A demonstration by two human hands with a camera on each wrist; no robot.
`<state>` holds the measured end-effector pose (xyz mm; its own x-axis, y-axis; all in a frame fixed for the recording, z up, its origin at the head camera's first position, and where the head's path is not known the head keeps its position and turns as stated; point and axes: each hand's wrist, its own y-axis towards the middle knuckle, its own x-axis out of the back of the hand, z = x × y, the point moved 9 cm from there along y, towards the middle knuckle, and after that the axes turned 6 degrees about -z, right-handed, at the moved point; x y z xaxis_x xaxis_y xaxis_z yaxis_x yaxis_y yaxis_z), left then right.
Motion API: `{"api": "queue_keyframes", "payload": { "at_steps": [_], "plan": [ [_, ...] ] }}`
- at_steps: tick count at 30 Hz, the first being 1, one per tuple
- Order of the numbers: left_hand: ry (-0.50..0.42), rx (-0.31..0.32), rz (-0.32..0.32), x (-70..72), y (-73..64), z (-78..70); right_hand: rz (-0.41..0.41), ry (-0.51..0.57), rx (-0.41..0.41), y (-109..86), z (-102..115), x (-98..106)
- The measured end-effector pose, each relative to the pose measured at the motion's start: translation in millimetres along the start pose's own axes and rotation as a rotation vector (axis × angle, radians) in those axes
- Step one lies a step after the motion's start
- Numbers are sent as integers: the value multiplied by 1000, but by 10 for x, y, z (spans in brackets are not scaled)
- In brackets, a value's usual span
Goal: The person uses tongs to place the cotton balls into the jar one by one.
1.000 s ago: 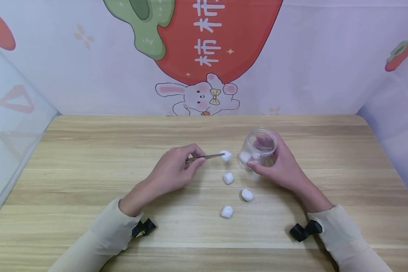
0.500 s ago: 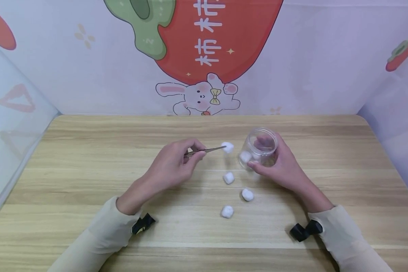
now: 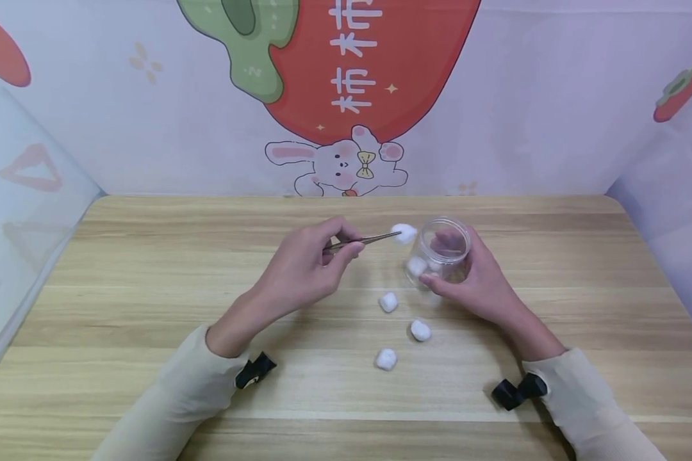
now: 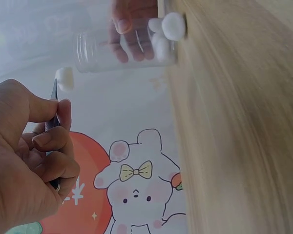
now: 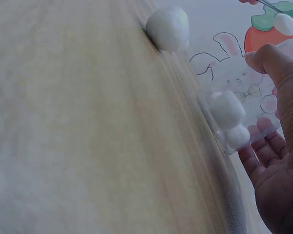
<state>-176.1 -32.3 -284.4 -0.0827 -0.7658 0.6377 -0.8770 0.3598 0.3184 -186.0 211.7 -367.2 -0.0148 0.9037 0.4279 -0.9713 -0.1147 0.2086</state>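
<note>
In the head view my left hand (image 3: 305, 269) pinches metal tweezers (image 3: 375, 239), whose tips hold a white cotton ball (image 3: 404, 233). That ball is just left of the mouth of a clear jar (image 3: 444, 258), raised off the table; the left wrist view puts it slightly above rim height. My right hand (image 3: 487, 288) grips the jar around its side, thumb in front and fingers behind. Through the wall, cotton balls (image 3: 417, 266) show at the bottom of the jar (image 4: 100, 53). The jar has no lid on it and stands on the table.
Three loose cotton balls lie on the wooden table (image 3: 150, 288) before the jar: a rear one (image 3: 389, 302), a middle one (image 3: 420, 330) and a front one (image 3: 386, 359). A printed cloth backdrop (image 3: 525, 96) rises behind the table's far edge.
My left hand has lifted the cotton ball in the tweezers up off the table area and carried it right, close to the jar's rim. My right hand and the jar have stayed put.
</note>
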Motion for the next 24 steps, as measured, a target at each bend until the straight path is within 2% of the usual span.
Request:
{"api": "queue_keyframes", "payload": {
  "at_steps": [9,17,24],
  "plan": [
    [-19,-32,-11,-48,86,-114,7,-15,12,-2,-33,2],
    [-2,-41,15,-143,159,-152,6,-18,11,-11,-37,8],
    [7,-59,15,-182,164,-175,9,1,15,-13,-30,9]
  ]
}}
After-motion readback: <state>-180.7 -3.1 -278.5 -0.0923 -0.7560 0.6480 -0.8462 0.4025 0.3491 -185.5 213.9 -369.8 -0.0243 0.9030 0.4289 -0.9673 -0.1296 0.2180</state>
